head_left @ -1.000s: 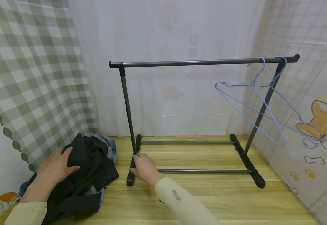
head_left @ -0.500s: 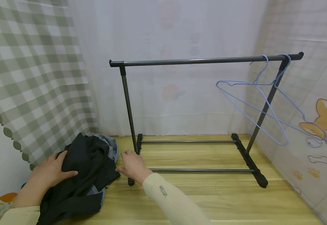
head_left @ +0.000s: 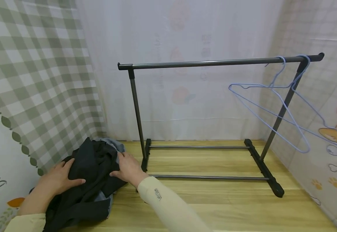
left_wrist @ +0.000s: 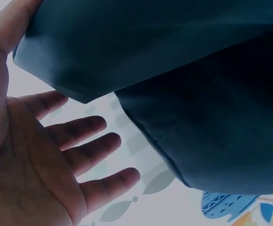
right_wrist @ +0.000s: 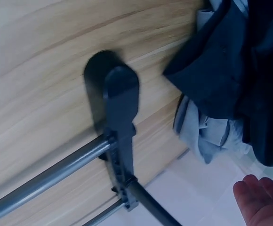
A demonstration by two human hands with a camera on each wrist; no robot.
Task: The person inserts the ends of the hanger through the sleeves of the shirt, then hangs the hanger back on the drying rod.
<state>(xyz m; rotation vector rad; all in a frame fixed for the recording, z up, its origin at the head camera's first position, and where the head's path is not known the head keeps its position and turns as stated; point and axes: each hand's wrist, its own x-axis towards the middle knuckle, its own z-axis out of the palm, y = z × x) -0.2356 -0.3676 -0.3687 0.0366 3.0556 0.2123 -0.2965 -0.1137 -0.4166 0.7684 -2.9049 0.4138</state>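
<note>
A rumpled heap of dark clothing [head_left: 90, 174] lies at the left, with a grey-blue garment [head_left: 115, 143] showing under and behind it. My left hand [head_left: 55, 182] rests at the heap's left side with fingers spread. In the left wrist view its thumb [left_wrist: 12, 23] lies along a dark fabric flap [left_wrist: 127, 52], while the other fingers extend loosely below. My right hand [head_left: 129, 169] reaches to the heap's right side, fingers extended and thumb apart. The right wrist view has its fingertips [right_wrist: 249, 193] close beside the hanging dark cloth [right_wrist: 268, 94].
Right of the heap stands a dark metal garment rack [head_left: 203, 63] with black feet [head_left: 264, 169]. Two blue wire hangers [head_left: 308, 149] hang at its right end. A wood-patterned surface [head_left: 203, 199] lies beneath; a checked curtain [head_left: 55, 80] borders the left.
My right hand has left the rack's left foot and moved left to the clothing. The left hand stays at the heap. The head view has turned slightly left.
</note>
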